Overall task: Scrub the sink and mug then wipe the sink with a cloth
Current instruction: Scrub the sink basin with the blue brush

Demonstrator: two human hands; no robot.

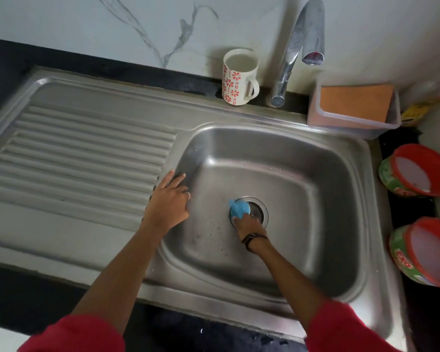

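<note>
The steel sink (pixel 285 153) has its basin on the right and a ribbed drainboard (pixel 81 153) on the left. My right hand (pixel 248 226) is down in the basin, shut on a blue scrubber (pixel 239 209) pressed against the left side of the drain (pixel 258 210). My left hand (pixel 169 201) rests flat on the basin's left rim, fingers spread, holding nothing. A white mug (pixel 238 77) with red flowers stands upright behind the sink, left of the tap, with liquid inside.
A chrome tap (pixel 292 54) arches over the basin's back edge. A clear plastic tub holding an orange cloth (pixel 354 102) sits at the back right. Two red-rimmed round tubs (pixel 414 171) (pixel 427 252) lie on the dark counter to the right. Marble wall behind.
</note>
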